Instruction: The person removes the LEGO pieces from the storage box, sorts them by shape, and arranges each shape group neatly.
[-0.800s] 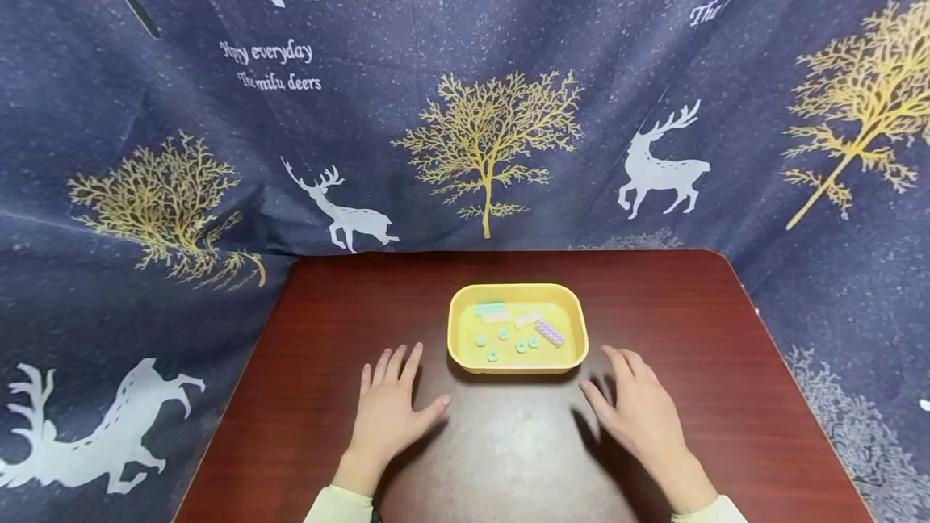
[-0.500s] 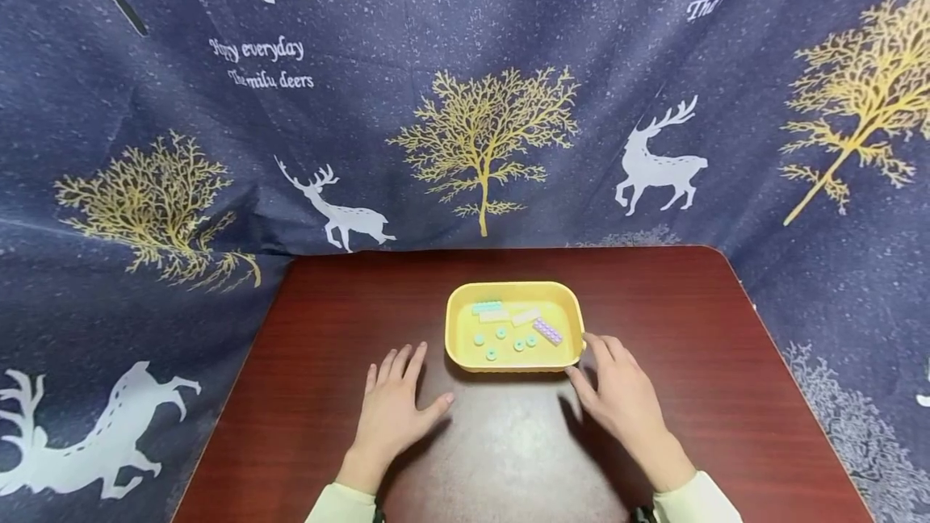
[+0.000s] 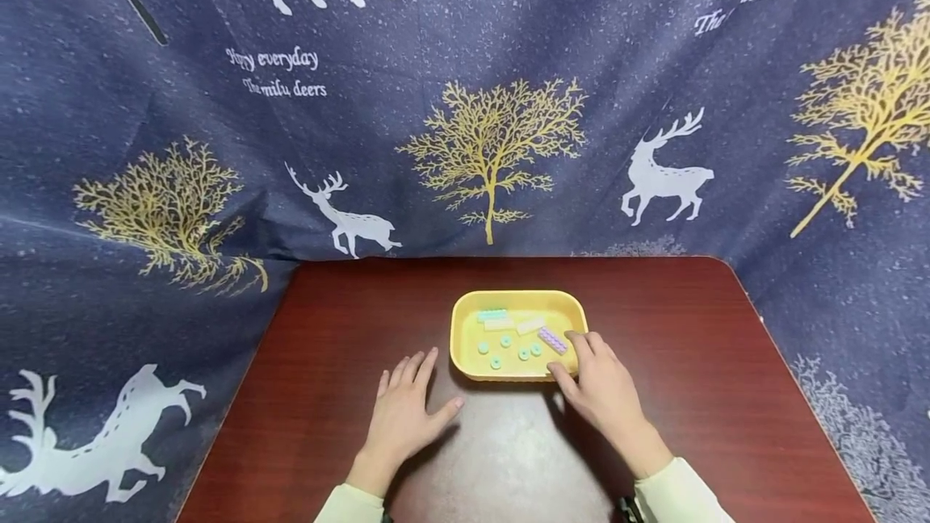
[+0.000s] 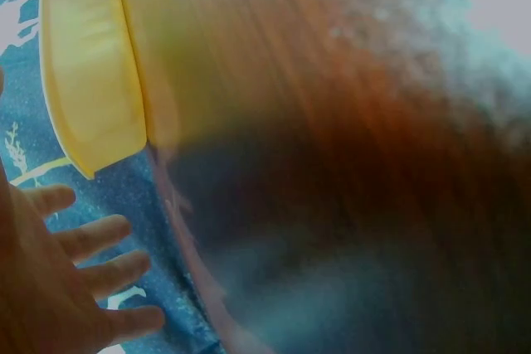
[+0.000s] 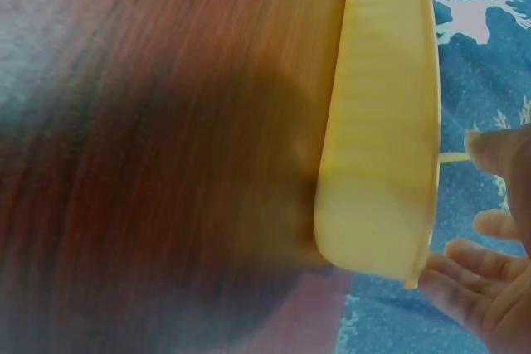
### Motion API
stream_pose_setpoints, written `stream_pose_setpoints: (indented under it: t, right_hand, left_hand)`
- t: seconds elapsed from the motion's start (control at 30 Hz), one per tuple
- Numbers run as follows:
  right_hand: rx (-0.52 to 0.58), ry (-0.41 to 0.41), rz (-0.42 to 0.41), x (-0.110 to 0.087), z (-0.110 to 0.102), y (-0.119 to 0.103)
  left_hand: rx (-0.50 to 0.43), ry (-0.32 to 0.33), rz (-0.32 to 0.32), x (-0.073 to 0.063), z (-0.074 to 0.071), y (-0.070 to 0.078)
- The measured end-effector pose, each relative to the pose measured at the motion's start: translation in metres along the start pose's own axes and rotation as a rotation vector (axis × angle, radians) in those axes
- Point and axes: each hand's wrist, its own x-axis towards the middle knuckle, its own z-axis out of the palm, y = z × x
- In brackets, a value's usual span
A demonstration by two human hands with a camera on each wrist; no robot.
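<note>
A yellow plastic tray (image 3: 508, 295) sits on the table with small toy pieces in it. Inside lie a purple building brick (image 3: 552, 340), a turquoise brick (image 3: 492, 315), two pale bricks (image 3: 530, 325) and several small mint-green rings (image 3: 496, 362). My right hand (image 3: 603, 386) reaches over the tray's front right corner, fingers parted, its fingertips close to the purple brick. In the right wrist view its fingers (image 5: 481, 263) show beside the tray rim. My left hand (image 3: 403, 414) is left of the tray with fingers spread and nothing in it.
The dark red table (image 3: 349, 305) reaches back to a blue cloth (image 3: 436, 23) printed with deer and trees, which also hangs at both sides. Light glares off the table in front of the tray.
My right hand has moved left and forward, from beside the tray to over its right front corner. My left hand has shifted slightly right. The pieces in the tray lie as before.
</note>
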Motion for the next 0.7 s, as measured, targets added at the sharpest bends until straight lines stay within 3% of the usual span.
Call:
stream_pose_setpoints:
  t: [0.37,0.7]
  right_hand:
    - [0.009,-0.010,-0.005,0.017,0.011,0.001]
    - [0.014,-0.049,-0.011,0.031,0.020,-0.002]
  left_hand:
    - [-0.038,-0.032,-0.035,0.011,-0.002,0.002]
    - [-0.121,-0.054,-0.056,0.028,0.002,0.007]
